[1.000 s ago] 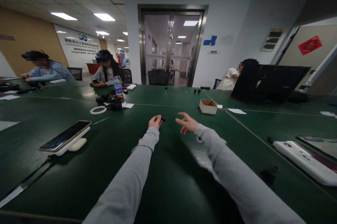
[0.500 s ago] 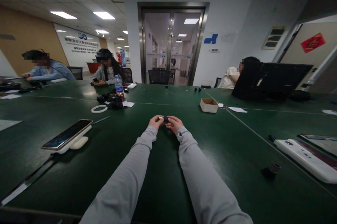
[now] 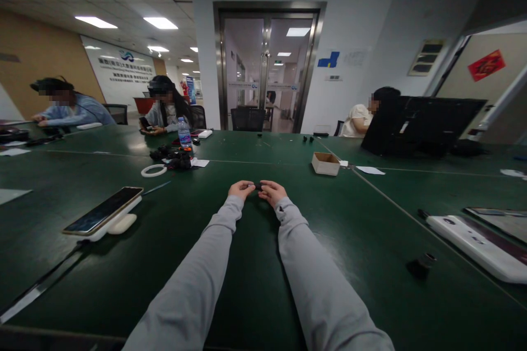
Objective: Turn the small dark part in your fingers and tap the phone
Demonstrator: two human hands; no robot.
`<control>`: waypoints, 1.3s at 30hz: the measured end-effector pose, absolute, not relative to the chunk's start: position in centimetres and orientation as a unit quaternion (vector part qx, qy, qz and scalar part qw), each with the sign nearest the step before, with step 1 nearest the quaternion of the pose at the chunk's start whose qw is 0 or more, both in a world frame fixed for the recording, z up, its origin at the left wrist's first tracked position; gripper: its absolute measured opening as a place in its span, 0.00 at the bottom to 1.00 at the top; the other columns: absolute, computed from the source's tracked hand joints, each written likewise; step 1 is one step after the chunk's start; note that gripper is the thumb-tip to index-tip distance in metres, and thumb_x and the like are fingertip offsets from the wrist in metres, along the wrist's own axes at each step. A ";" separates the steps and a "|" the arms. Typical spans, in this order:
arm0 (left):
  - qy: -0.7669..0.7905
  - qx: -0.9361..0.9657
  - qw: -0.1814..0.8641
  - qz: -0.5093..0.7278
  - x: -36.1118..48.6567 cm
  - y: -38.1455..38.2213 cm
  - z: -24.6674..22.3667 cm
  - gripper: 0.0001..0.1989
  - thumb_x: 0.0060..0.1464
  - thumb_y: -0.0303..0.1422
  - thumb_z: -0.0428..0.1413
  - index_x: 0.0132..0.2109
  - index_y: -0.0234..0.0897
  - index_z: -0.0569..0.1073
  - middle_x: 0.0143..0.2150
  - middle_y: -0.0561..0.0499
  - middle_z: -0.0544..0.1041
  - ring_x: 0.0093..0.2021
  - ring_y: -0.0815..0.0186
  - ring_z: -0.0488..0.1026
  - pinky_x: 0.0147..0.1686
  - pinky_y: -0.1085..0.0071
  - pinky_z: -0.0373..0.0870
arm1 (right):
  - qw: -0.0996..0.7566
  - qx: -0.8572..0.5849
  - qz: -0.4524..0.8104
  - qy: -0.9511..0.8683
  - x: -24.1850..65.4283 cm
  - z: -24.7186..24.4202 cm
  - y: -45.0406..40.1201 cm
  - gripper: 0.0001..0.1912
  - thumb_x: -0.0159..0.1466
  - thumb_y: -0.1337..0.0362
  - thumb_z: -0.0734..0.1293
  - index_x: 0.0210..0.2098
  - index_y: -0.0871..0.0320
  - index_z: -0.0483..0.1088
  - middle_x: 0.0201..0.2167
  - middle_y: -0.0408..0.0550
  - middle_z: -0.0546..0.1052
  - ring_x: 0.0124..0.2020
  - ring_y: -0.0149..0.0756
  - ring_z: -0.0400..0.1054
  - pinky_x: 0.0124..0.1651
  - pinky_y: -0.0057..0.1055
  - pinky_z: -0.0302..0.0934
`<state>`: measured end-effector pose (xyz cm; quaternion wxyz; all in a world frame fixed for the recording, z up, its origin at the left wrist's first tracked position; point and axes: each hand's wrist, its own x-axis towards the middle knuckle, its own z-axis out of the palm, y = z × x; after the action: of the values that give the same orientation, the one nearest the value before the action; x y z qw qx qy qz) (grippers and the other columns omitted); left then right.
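The black piece (image 3: 258, 187) is being handled by both hands and is not yet lying released on the table (image 3: 370, 219); its details are showing too small to tell what is finished or remaining. It is bridging the gap between the fingertips: the left hand (image 3: 239, 190) is pinching its left end narrowly, the right hand (image 3: 275, 193) is likewise pinching its right end.

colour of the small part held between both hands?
The small part looks black; the head view shows it.
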<state>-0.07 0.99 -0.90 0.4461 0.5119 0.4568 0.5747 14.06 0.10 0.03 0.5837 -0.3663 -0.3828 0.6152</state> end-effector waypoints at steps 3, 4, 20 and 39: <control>0.463 0.507 0.463 0.560 -0.1 1.0 -0.9 0.14 0.34 0.32 0.62 0.32 0.30 0.74 0.25 0.48 0.74 0.26 0.69 0.70 0.29 0.71 0.68 | 0.579 -0.369 0.615 -0.389 14.0 0.1 0.0 0.09 0.49 0.76 0.67 0.31 0.62 0.70 0.16 0.43 0.71 0.19 0.30 0.69 0.25 0.27 0.67; 0.467 0.507 0.461 0.559 -0.1 0.9 -0.9 0.14 0.34 0.32 0.62 0.32 0.30 0.73 0.24 0.48 0.74 0.25 0.69 0.70 0.27 0.72 0.68 | 0.577 -0.367 0.616 -0.391 14.0 0.2 0.0 0.09 0.49 0.76 0.67 0.31 0.62 0.70 0.16 0.43 0.71 0.19 0.30 0.69 0.25 0.27 0.67; 0.563 0.557 0.338 0.508 -0.5 0.6 -0.6 0.19 0.40 0.47 0.54 0.24 0.33 0.71 0.19 0.50 0.72 0.20 0.71 0.67 0.26 0.74 0.64 | 0.557 -0.346 0.628 -0.418 14.1 0.2 -0.3 0.12 0.47 0.76 0.67 0.32 0.60 0.70 0.25 0.42 0.71 0.21 0.28 0.70 0.30 0.28 0.69; 0.584 0.546 0.312 0.514 0.1 0.0 0.1 0.19 0.43 0.48 0.51 0.20 0.36 0.68 0.18 0.52 0.71 0.20 0.71 0.66 0.25 0.74 0.63 | 0.565 -0.357 0.595 -0.446 13.9 0.2 -0.2 0.13 0.45 0.71 0.70 0.32 0.60 0.69 0.24 0.43 0.73 0.20 0.29 0.70 0.22 0.24 0.67</control>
<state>0.12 -0.05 0.06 0.3122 0.5457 0.5835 0.5141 13.91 -0.19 0.19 0.5653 -0.3573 -0.4461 0.5948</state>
